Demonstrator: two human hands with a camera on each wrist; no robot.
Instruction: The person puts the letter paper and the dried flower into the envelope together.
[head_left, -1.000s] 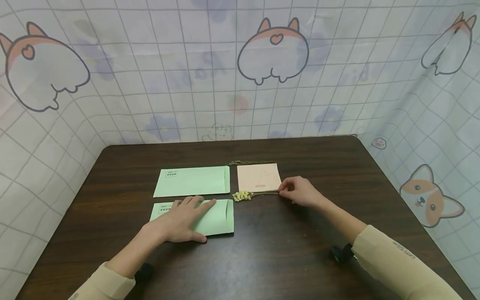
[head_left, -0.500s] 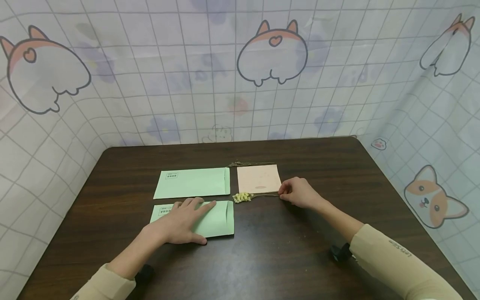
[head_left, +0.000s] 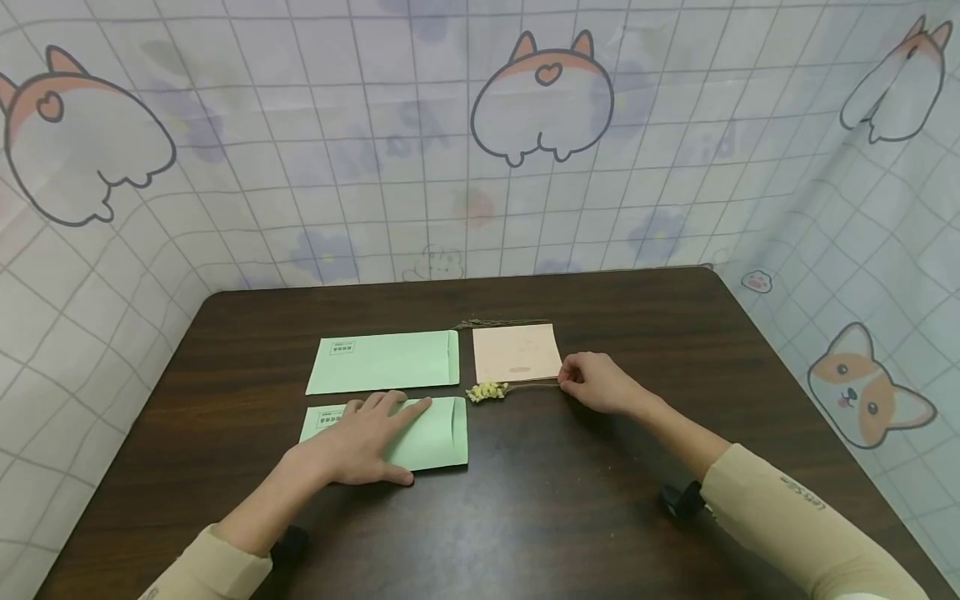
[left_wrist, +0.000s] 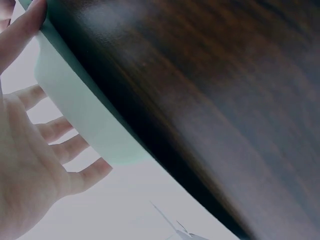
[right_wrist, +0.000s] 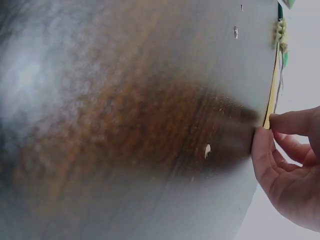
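1. Left hand (head_left: 360,442) lies flat, fingers straight, palm down on the near green envelope (head_left: 431,437). It presses the paper and grips nothing. The left wrist view shows the fingers spread over the envelope's pale surface.

2. Right hand (head_left: 596,383) sits at the stem end of a dried flower sprig (head_left: 510,388), fingers curled in with the tips at the stem. It looks like a pinch on the stem, though the head view is too small to confirm it. The right wrist view shows thumb and forefinger closing at the edge of the card where the thin stem runs.

3. The sprig lies on the dark wooden table (head_left: 570,517), just below the lower edge of the peach card (head_left: 516,352). Its long axis runs left to right: yellow blossom cluster (head_left: 486,391) at the left, bare stem running right into the right hand.

4. Key relation: the blossom end points toward the open end of the near envelope, just beside its upper right corner and apart from it. The right hand is at the sprig; the left hand is near but not touching it.

5. The far green envelope (head_left: 382,362) lies parallel to the near one, just left of the card. A second thin sprig (head_left: 502,322) lies along the card's far edge.

6. A patterned curtain (head_left: 480,142) with cartoon animals encloses the table.
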